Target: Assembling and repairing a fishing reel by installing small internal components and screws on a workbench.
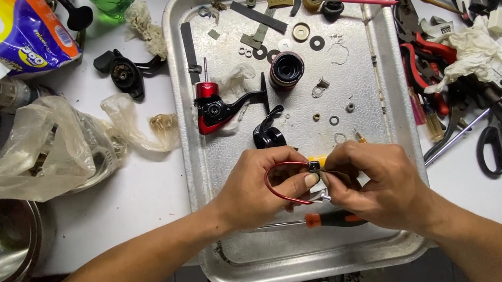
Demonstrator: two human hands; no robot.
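head: red wire bail (278, 187) btwn both hands' grip.

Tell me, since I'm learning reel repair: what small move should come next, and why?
Probably keep the left hand steady on the red bail wire while the right hand seats the small fitting at its end. Both hands pinch there, over the metal tray, so a dropped part stays contained.

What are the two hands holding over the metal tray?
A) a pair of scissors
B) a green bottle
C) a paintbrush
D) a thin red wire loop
D: the left hand and right hand meet over the tray, pinching a thin red wire loop; the scissors lie off to the side on the table.
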